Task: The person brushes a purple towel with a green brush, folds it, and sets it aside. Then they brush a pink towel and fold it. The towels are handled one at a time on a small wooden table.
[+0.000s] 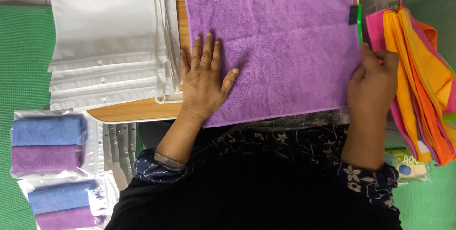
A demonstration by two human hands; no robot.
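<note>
A purple cloth lies spread flat on a wooden board. My left hand rests flat on the cloth's near left part, fingers spread and pointing away from me. My right hand sits at the cloth's right edge, fingers curled where the purple cloth meets a pile of pink, orange and yellow cloths; whether it pinches the purple edge or a pink cloth is unclear.
A stack of white plastic bags lies on the board to the left. Two clear packs, each holding a folded blue and a folded purple cloth, lie at lower left on a green mat. Loose bag strips hang beside them.
</note>
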